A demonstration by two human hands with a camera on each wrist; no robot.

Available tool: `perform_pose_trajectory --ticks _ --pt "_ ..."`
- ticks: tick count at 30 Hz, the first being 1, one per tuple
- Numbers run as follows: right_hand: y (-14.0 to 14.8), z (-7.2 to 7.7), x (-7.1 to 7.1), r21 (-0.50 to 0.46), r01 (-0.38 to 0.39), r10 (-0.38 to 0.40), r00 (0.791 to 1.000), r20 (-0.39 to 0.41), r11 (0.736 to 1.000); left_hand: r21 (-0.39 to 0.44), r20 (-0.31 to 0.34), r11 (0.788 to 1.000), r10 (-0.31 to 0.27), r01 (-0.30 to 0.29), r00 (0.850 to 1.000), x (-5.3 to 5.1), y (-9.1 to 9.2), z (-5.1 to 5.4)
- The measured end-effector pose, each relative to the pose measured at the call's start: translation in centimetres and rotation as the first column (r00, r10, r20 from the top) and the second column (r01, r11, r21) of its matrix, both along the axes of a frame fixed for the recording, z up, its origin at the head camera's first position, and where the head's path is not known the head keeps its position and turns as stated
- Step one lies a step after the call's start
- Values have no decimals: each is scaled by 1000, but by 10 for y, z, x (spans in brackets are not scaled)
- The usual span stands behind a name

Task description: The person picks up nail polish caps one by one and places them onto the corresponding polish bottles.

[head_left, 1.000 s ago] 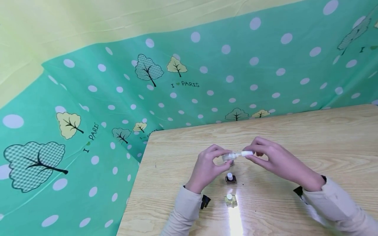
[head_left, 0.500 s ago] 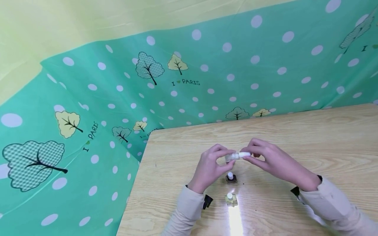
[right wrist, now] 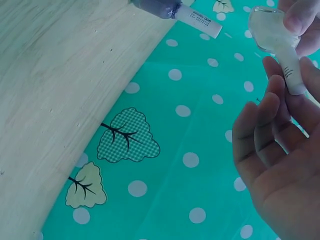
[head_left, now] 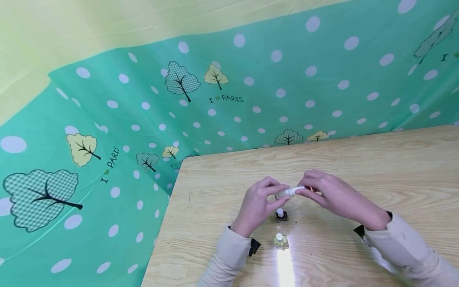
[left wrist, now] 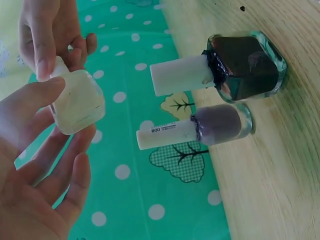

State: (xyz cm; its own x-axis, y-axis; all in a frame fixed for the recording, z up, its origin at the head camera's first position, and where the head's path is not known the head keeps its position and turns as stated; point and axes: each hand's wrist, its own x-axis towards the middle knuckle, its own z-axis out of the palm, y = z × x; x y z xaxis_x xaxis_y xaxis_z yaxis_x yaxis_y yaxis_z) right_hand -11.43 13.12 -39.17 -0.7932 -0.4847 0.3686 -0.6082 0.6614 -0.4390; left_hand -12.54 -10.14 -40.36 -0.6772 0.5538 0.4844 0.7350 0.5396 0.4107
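Note:
My left hand (head_left: 259,204) holds a clear glass nail polish bottle (left wrist: 80,102) with pale contents, pinched between thumb and fingers above the table. The fingers and thumb of my right hand (head_left: 330,196) grip its white cap (right wrist: 291,72), which sits against the bottle's neck. Bottle and cap lie tilted sideways in the head view. Beneath the hands stands a dark nail polish bottle (head_left: 281,216) with a white cap. A purple nail polish bottle (left wrist: 218,124) appears beside it in the left wrist view; the hands hide it in the head view.
Closer to the body stands a yellowish nail polish bottle (head_left: 281,242), beside a bright reflection on the wooden table (head_left: 201,223). A green curtain (head_left: 229,79) with dots and trees hangs behind the table and along its left side.
The cap has come up to the bottle's neck, closing the gap seen a second ago. My left hand has shifted slightly right, and the purple bottle has become covered in the head view.

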Motion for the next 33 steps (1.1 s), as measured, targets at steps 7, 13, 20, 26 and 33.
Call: perform_pose_trajectory --ticks 7,13,20,26,33 --pt "-2 -2 -1 -57 5 -1 998 65 998 20 -40 1000 5 -5 999 1 1 -3" --pt "-4 -3 -3 -133 52 -15 965 263 990 39 -36 999 7 -5 999 1 3 -6" --pt "-3 -7 -4 -153 48 -6 964 264 987 18 -16 1000 14 -14 1000 0 3 -7" --pt "1 -7 -1 -99 -13 23 995 92 995 10 -11 999 41 -40 999 0 0 -8" --pt "4 -6 2 -86 -72 67 996 -55 994 47 -14 999 26 -25 1000 0 -1 -8"
